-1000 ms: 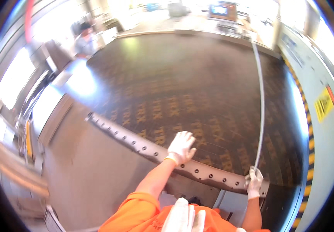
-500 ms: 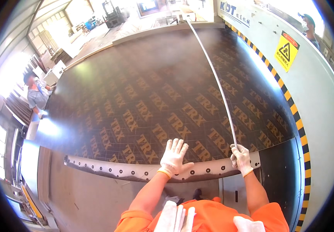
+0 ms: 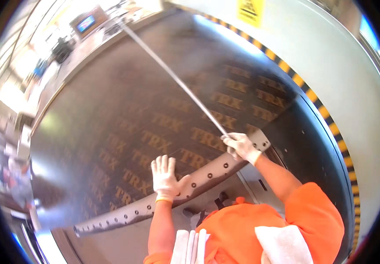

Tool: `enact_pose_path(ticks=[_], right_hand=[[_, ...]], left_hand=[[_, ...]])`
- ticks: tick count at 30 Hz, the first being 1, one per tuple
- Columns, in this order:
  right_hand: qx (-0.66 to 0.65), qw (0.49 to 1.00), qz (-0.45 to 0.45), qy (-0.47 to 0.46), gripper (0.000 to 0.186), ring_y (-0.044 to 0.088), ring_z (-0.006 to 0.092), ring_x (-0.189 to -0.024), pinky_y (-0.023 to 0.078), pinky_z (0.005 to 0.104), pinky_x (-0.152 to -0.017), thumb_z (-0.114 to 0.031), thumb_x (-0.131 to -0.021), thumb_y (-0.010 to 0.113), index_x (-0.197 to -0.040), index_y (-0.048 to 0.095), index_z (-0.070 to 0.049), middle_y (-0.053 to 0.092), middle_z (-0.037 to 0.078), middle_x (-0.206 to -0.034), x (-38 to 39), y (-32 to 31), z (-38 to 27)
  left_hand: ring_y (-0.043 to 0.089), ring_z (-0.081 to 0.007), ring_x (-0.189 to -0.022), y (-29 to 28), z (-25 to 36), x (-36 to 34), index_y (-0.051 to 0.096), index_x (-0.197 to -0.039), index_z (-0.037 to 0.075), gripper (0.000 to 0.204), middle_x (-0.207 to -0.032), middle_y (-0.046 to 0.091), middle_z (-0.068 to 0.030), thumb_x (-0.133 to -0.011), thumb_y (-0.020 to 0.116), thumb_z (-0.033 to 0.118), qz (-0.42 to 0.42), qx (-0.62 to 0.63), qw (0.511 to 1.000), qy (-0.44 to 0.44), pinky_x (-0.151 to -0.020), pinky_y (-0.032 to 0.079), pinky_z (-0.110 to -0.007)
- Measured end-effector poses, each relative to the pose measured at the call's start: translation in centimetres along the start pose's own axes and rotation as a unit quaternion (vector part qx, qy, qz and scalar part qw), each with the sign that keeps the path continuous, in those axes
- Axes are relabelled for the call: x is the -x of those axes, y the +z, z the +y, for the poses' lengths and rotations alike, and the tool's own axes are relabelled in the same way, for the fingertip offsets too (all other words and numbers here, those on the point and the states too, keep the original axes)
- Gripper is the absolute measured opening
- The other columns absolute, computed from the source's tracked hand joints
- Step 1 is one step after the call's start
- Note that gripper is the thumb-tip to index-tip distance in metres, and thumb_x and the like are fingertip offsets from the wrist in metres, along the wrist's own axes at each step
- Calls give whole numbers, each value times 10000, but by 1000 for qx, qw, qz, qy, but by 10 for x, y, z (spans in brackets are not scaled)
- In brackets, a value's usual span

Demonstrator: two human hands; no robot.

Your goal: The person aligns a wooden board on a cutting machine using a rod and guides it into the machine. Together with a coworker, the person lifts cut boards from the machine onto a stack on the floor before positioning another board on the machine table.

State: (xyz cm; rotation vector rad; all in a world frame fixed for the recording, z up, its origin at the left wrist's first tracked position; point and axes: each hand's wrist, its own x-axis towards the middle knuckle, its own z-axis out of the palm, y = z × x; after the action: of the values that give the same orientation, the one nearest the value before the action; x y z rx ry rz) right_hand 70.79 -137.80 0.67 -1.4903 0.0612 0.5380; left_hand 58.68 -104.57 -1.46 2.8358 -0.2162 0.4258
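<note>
A wide dark-brown panel (image 3: 124, 119) with a repeated yellowish print lies in front of me. My left hand (image 3: 165, 180), in a white glove, rests with fingers spread on the panel near its front edge. In my other white glove, my right hand (image 3: 239, 147) is closed round the near end of a long thin pale rod (image 3: 176, 81). That rod stretches away over the panel to its far side. Below both hands runs a metal strip (image 3: 174, 196) with a row of holes, along the panel's near edge.
On the right stands a pale machine wall (image 3: 313, 53) behind a black-and-yellow striped edge (image 3: 310, 94). Another person (image 3: 18, 180), blurred, is beside the panel at the far left. A monitor (image 3: 85, 23) stands beyond the far edge.
My view has swung to the right, tilting the panel and rod in the picture. My right hand keeps its hold on the rod, and my left palm stays on the panel.
</note>
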Motion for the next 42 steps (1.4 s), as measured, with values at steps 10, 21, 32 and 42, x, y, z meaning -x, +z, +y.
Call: enact_pose_path(ticks=[10, 21, 32, 42], right_hand=[[-41, 999, 1, 24, 402, 547, 107, -445, 456, 302, -414, -289, -1083, 622, -1363, 648, -1, 653, 37, -692, 4, -17, -2], [51, 989, 27, -134, 592, 488, 95, -426, 403, 287, -377, -101, -1064, 504, -1642, 377, -73, 666, 96, -751, -93, 74, -142], [65, 989, -14, -128, 493, 454, 115, -488, 406, 324, -451, -108, -1069, 530, -1557, 523, -179, 608, 69, -772, -225, 187, -246], [80, 987, 4, -137, 451, 494, 114, -523, 438, 314, -480, -116, -1077, 529, -1521, 565, -192, 616, 42, -778, -267, 222, -264]], left_hand=[[387, -469, -1507, 5, 12, -4, 607, -1402, -16, 875, -1542, 507, -297, -752, 839, 522, -13, -11, 1000, -6, -1292, 205, -606], [400, -478, -1501, -6, -1, 2, 604, -1426, -16, 905, -1532, 532, -276, -798, 784, 611, -16, 18, 1000, 2, -1284, 205, -614], [366, -444, -1535, -9, -3, 5, 581, -1470, 6, 877, -1584, 493, -239, -895, 664, 663, -41, 3, 999, -20, -1297, 187, -592], [336, -436, -1551, -8, -5, 5, 553, -1498, 10, 889, -1611, 469, -233, -914, 636, 676, -63, 11, 998, -27, -1306, 161, -583]])
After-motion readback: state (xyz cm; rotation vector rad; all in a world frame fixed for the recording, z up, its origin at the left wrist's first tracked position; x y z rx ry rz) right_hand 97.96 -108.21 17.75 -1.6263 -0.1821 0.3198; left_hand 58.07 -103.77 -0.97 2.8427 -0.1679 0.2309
